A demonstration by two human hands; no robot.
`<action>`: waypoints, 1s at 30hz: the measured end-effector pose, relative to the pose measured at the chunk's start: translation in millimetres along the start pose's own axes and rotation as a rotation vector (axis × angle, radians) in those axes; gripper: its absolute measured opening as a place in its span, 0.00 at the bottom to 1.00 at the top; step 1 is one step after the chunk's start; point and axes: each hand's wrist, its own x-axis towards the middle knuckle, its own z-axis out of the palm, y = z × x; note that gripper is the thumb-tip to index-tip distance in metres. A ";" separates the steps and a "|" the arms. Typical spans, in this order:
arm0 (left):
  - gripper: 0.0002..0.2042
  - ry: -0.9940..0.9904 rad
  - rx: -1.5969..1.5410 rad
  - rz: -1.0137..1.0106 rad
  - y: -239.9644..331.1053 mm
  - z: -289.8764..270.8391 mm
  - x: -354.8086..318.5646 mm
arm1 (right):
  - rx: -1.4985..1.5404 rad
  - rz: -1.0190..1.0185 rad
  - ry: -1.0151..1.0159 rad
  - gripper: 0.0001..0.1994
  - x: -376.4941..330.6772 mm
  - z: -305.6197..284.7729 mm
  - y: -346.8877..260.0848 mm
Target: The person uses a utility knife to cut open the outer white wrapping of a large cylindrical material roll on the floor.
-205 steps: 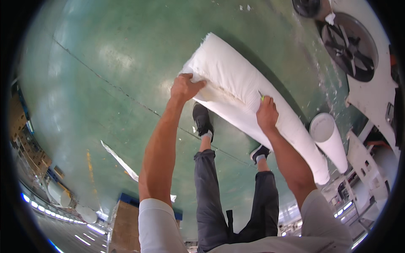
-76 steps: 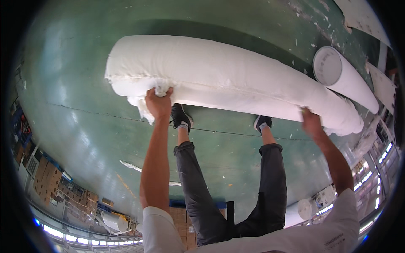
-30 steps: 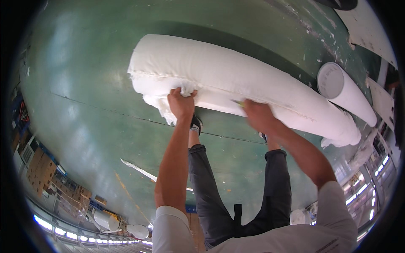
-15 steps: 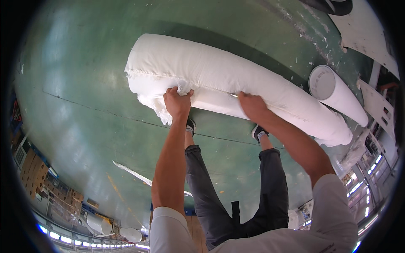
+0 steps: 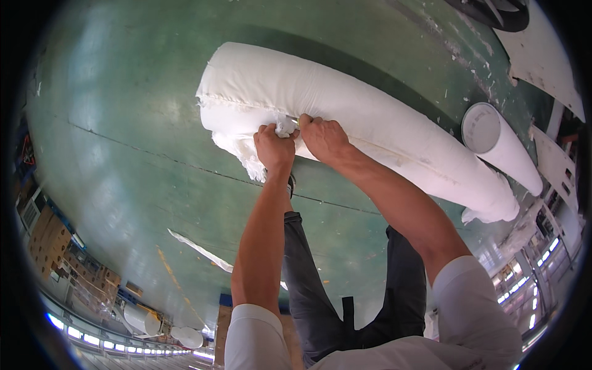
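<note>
A long, thick roll [image 5: 345,92] in white cloth-like wrapping lies slantwise on the floor in front of me. A seam or cut line runs along its near side, and ragged wrapping hangs loose at the left end. My left hand [image 5: 275,148] is closed on a bunched, torn edge of the wrapping [image 5: 285,126]. Close to its right, my right hand [image 5: 324,139] is closed around a small, thin, blade-like tool [image 5: 295,122] against the line. Most of that tool is hidden by the fingers.
A white tube [image 5: 499,139] with a round end lies beyond the roll's right part. White panels [image 5: 542,55] stand at the far right. A white strip [image 5: 200,250] lies on the green floor [image 5: 135,197]. Cardboard boxes [image 5: 49,237] are stacked at left.
My right hand has moved left along the roll until close beside my left hand. The left hand keeps its grip on the torn wrapping. The view has shifted slightly.
</note>
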 end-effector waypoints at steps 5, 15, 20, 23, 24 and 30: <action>0.21 -0.015 0.016 -0.020 -14.9 -6.5 4.0 | -0.013 0.049 -0.145 0.05 -60.3 -5.1 43.9; 0.31 0.180 0.033 0.118 16.7 3.5 -22.0 | 0.002 0.431 0.011 0.09 -211.1 2.2 181.5; 0.20 0.135 0.029 0.098 21.0 23.3 -23.0 | -0.095 0.773 0.319 0.08 -154.7 52.8 183.6; 0.14 0.010 0.104 0.156 4.2 17.8 -25.2 | -0.088 0.807 0.316 0.09 -147.6 55.8 173.7; 0.13 -0.066 0.178 0.196 -4.4 19.7 -35.6 | -0.105 0.791 0.328 0.10 -143.8 55.5 181.5; 0.22 0.123 -0.056 0.158 20.5 28.0 -69.6 | -0.065 0.668 0.380 0.11 -156.2 61.4 205.8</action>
